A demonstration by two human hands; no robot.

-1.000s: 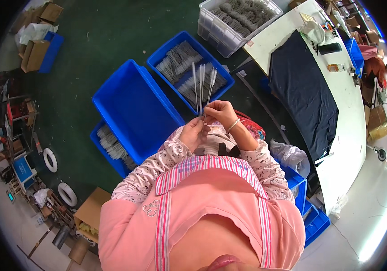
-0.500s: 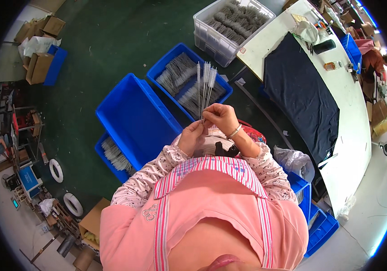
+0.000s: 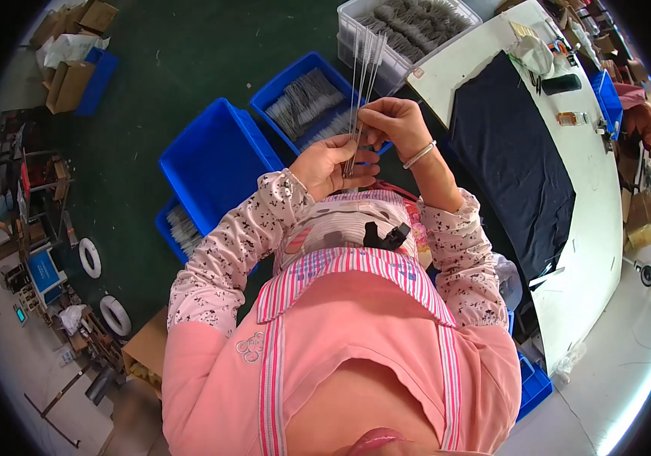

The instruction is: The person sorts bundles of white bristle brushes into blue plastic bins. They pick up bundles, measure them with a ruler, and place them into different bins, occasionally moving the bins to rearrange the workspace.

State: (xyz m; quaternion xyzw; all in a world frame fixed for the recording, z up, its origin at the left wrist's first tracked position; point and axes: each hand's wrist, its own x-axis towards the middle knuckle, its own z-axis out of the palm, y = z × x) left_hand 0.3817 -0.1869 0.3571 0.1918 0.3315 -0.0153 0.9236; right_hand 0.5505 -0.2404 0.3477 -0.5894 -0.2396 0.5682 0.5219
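In front of my apron, several thin wire brushes (image 3: 371, 50) stand upright in a loose bundle, their pale bristled ends up and their bare metal stems down. The stems run across the palm of my left hand (image 3: 324, 166), pressed by its thumb while the other fingers stretch behind them. My right hand (image 3: 401, 125), with a bracelet at its wrist, pinches at the stems just above the left thumb. Exactly how many stems sit in that pinch is hidden by the fingers.
Beyond my hands stands a blue bin (image 3: 253, 105) of similar brushes. A larger blue bin (image 3: 170, 163) tilts over another one at the left. A clear plastic tub (image 3: 348, 47) full of brushes adjoins a white table (image 3: 599, 197) with dark cloth (image 3: 504, 152) at right.
Both hands have moved up and away from my body with the brushes. My left hand has opened from a fingertip pinch to hold the stems across its palm.
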